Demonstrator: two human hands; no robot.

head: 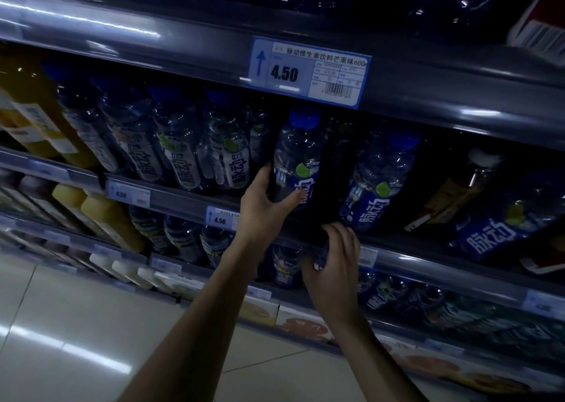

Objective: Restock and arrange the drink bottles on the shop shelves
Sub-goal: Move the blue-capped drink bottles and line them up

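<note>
My left hand (264, 201) grips the lower body of a clear blue-capped drink bottle (298, 157) with a blue label, standing at the front of the middle shelf (183, 198). My right hand (334, 259) sits just below, at the shelf's front edge, fingers curled over the dark base of something I cannot make out. A second blue-label bottle (377, 181) stands to the right, with a dark gap between the two. Several white-label bottles (180, 154) of the same brand fill the shelf to the left.
A price tag reading 4.50 (308, 73) hangs on the upper shelf rail. Yellow juice bottles (33, 117) stand at far left, more bottles (183, 239) on lower shelves. A dark bottle with a white cap (458, 187) leans at right. Pale tiled floor (76, 325) lies below left.
</note>
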